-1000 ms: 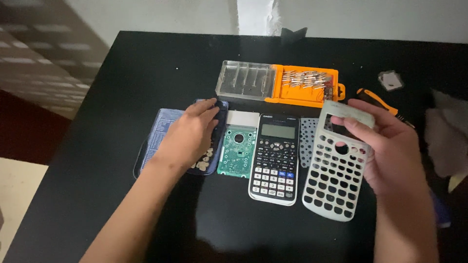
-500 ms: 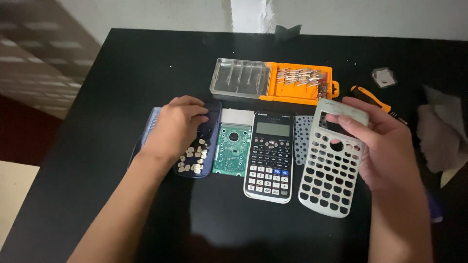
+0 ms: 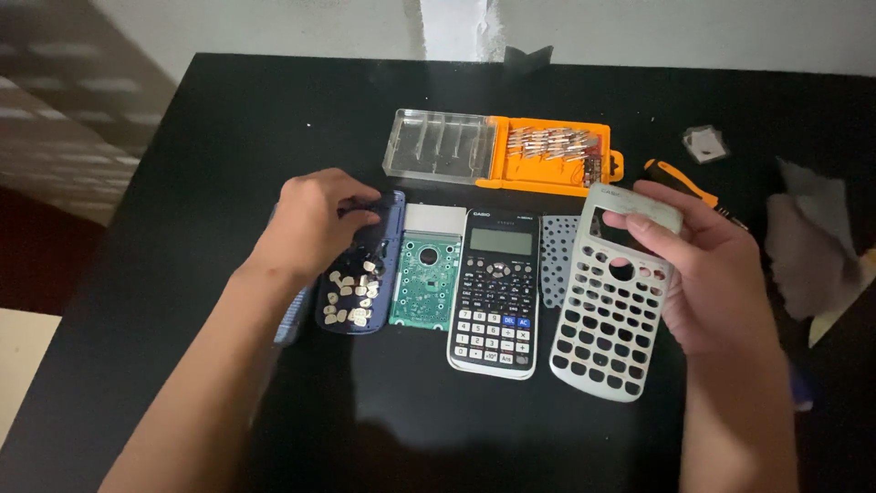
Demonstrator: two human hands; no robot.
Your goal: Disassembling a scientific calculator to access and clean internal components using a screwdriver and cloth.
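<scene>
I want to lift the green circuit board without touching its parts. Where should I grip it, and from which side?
Probably pinch the green rectangular circuit board by its two long edges, coming from above at its near end. It lies flat, the dark blue plastic shell and black calculator flank it closely, so little room.

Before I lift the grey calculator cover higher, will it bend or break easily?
The cover is probably light and a little flexible: it is a thin shell full of key holes. The narrow bars between the holes look like its weakest parts, so twisting could crack them. The right hand grips only its top edge, so the free lower end may wobble.
</scene>
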